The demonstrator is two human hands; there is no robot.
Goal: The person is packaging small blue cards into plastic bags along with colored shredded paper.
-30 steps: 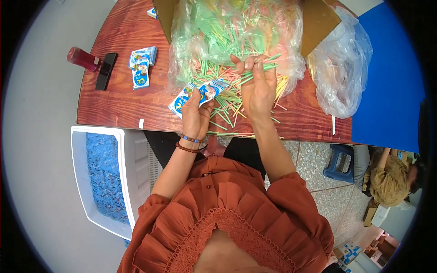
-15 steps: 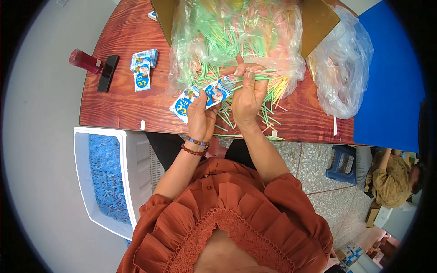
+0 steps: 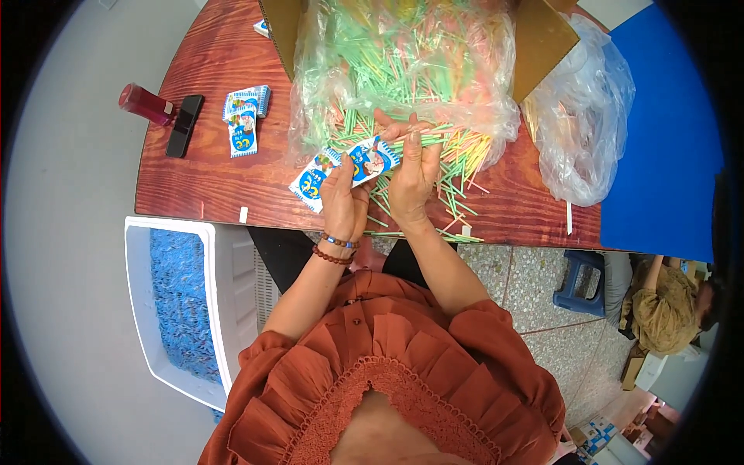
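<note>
My left hand (image 3: 343,200) is closed on small blue-and-white printed packets. One packet (image 3: 372,160) angles up toward the right; another packet (image 3: 311,181) sticks out on the left of the thumb. My right hand (image 3: 411,180) pinches a few thin pastel sticks (image 3: 428,138), pink and green, their left ends at the upper packet's end. How far the sticks reach into it is hidden. Just beyond both hands, loose green, pink and yellow sticks (image 3: 477,151) spill from a clear plastic liner (image 3: 403,97) in a cardboard box (image 3: 546,46).
Left on the wooden table (image 3: 201,178) are stacked packets (image 3: 243,128), a phone (image 3: 184,125) and a red bottle (image 3: 145,104). A crumpled clear bag (image 3: 581,116) lies right. Below left stands a white bin (image 3: 209,310) of blue pieces. A stool (image 3: 581,285) and another person (image 3: 665,310) are right.
My right hand has moved slightly down and left, bringing the sticks closer against the packet's end. My left hand has barely shifted and keeps its hold on the packets.
</note>
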